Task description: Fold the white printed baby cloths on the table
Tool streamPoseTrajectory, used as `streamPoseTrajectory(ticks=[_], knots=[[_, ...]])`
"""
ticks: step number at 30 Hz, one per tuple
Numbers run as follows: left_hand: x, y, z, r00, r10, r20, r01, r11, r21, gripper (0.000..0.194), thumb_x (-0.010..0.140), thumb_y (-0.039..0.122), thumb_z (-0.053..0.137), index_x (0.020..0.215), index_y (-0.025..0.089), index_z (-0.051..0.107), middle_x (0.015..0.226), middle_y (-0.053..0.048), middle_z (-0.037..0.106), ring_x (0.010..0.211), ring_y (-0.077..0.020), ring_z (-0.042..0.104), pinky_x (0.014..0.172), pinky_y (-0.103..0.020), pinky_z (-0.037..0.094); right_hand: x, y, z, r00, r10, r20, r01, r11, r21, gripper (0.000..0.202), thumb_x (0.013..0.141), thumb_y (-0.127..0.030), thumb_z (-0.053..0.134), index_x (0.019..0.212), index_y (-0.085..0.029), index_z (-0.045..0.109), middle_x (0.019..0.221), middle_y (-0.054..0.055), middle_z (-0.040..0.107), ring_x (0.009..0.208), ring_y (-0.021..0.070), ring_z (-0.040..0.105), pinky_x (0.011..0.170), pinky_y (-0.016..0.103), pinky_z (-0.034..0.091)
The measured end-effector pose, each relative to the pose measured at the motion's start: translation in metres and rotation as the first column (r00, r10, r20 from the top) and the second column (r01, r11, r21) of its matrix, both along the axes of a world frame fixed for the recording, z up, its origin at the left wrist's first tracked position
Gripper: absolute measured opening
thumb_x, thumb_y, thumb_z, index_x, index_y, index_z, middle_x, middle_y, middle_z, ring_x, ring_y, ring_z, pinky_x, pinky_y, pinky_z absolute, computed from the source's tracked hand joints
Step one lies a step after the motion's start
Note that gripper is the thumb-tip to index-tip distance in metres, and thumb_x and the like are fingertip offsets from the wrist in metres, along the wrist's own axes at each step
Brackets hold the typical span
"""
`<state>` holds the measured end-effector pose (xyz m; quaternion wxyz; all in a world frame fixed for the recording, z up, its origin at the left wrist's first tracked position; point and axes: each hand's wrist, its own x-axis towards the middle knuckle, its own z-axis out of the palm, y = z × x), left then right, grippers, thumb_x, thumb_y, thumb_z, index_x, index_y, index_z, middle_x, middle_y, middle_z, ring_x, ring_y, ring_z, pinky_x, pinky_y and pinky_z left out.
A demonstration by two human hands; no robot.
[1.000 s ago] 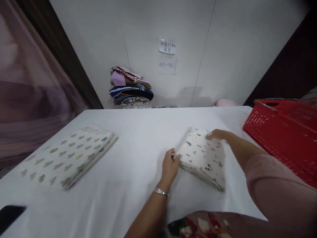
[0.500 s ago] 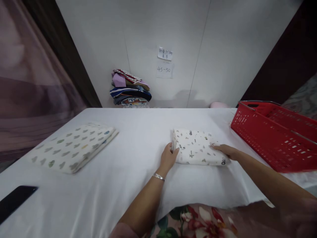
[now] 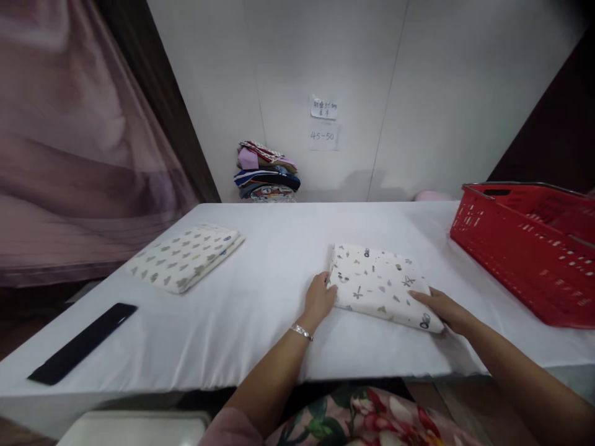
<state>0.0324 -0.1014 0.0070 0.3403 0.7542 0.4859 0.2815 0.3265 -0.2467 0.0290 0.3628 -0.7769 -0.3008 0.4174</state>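
**Folded printed cloth [image 3: 374, 282] held between two hands on a white-covered bench [image 3: 264, 297]**

The left hand [image 3: 320, 298], at center, grips the left edge of the folded printed cloth, its thumb lying over the top layer. The right hand [image 3: 446, 310], right of center, holds the opposite end near the lower corner, with its thumb on top. The hands are apart, the cloth spanning the gap between them. The cloth lies right of center, white with small grey and dark motifs; whether its underside fully touches the bench cannot be told.

A silvery bracelet [image 3: 302, 332] encircles the left wrist. Floral clothing [image 3: 372, 418] shows at the bottom edge. At right stands a red perforated basket [image 3: 506, 254], well apart from the cloth. Left of center lies a second folded cloth [image 3: 181, 260], patterned with grey shapes, and nearer the lower left corner a flat black object [image 3: 83, 344].

Beyond the bench's far edge, upper center-left, rises a stack of folded fabrics [image 3: 267, 176]. Two paper notices [image 3: 324, 136] are fixed to the pale wall [image 3: 432, 93], the lower reading "45-50". A pink curtain [image 3: 88, 167] fills the upper left.
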Motion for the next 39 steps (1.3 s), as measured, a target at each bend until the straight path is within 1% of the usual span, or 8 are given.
streamPoseTrajectory(ticks=[2,5,10,13,19,28,33,39], knots=[[-0.002,-0.005,0.006,0.997,0.018,-0.075,-0.018,1.000,0.005,0.038,0.079,0.026,0.053,0.116,0.018,0.052,0.114,-0.008,0.057,0.103,-0.0199,0.054,0.089,-0.030,0.042,0.007,0.000,-0.002,0.936,0.016,0.352,0.002,0.999,-0.051,0.072,0.073,-0.054,0.060,0.132,-0.015,0.042,0.118,0.016,0.060,0.106,0.0333,0.058,0.090,0.047,0.047],[0.008,-0.007,0.020,0.983,0.044,-0.181,-0.020,0.991,0.131,0.041,0.081,0.030,0.051,0.120,0.018,0.049,0.125,-0.010,0.051,0.115,-0.0220,0.048,0.095,-0.032,0.038,0.007,0.007,-0.002,0.669,0.032,0.742,-0.058,0.998,0.010,0.077,0.079,-0.052,0.051,0.141,-0.012,0.028,0.131,0.019,0.049,0.118,0.0360,0.047,0.096,0.051,0.040],[0.044,-0.001,0.031,0.939,-0.034,-0.341,0.169,0.912,0.373,0.048,0.088,0.038,0.042,0.132,0.018,0.039,0.145,-0.011,0.032,0.135,-0.0237,0.025,0.109,-0.040,0.024,-0.026,0.031,0.004,0.446,0.073,0.892,-0.428,0.893,0.142,0.063,0.086,-0.050,0.038,0.138,-0.015,0.033,0.146,0.013,0.031,0.134,0.0266,0.027,0.109,0.041,0.027],[0.056,0.005,0.021,0.879,-0.055,-0.473,0.236,0.913,0.332,0.052,0.088,0.045,0.038,0.132,0.016,0.038,0.148,-0.011,0.028,0.137,-0.0258,0.019,0.110,-0.044,0.020,-0.035,0.045,-0.007,0.384,0.180,0.906,-0.448,0.894,0.012,0.064,0.087,-0.053,0.035,0.138,-0.015,0.032,0.148,0.014,0.026,0.137,0.0283,0.019,0.109,0.046,0.023],[0.049,0.009,0.004,0.828,-0.082,-0.555,0.265,0.929,0.259,0.058,0.088,0.050,0.031,0.132,0.013,0.039,0.150,-0.010,0.023,0.138,-0.0254,0.016,0.105,-0.041,0.031,-0.024,0.048,-0.035,0.329,0.371,0.868,-0.379,0.894,-0.239,0.058,0.088,-0.056,0.028,0.129,-0.018,0.043,0.148,0.013,0.027,0.135,0.0309,0.023,0.106,0.050,0.022],[0.073,0.024,0.025,0.816,-0.049,-0.576,0.231,0.941,0.247,0.068,0.086,0.060,0.028,0.136,0.015,0.036,0.150,-0.011,0.024,0.139,-0.0270,0.013,0.111,-0.049,0.014,-0.027,0.084,-0.007,0.326,0.309,0.893,-0.352,0.917,-0.189,0.063,0.089,-0.055,0.025,0.139,-0.017,0.032,0.150,0.012,0.023,0.138,0.0259,0.014,0.110,0.046,0.016],[0.083,0.045,0.016,0.812,-0.058,-0.581,0.234,0.944,0.232,0.071,0.085,0.061,0.028,0.138,0.015,0.033,0.151,-0.008,0.020,0.138,-0.0279,0.015,0.111,-0.043,0.020,-0.013,0.115,-0.020,0.340,0.339,0.877,-0.304,0.922,-0.239,0.065,0.089,-0.055,0.025,0.140,-0.015,0.031,0.149,0.012,0.025,0.138,0.0263,0.016,0.109,0.048,0.014],[0.077,0.053,0.001,0.819,-0.087,-0.567,0.222,0.959,0.174,0.073,0.084,0.062,0.027,0.142,0.018,0.027,0.153,-0.004,0.015,0.137,-0.0293,0.020,0.106,-0.040,0.029,-0.001,0.115,-0.036,0.335,0.320,0.886,-0.294,0.929,-0.224,0.066,0.089,-0.056,0.023,0.140,-0.016,0.031,0.148,0.012,0.027,0.137,0.0262,0.018,0.108,0.048,0.014]])
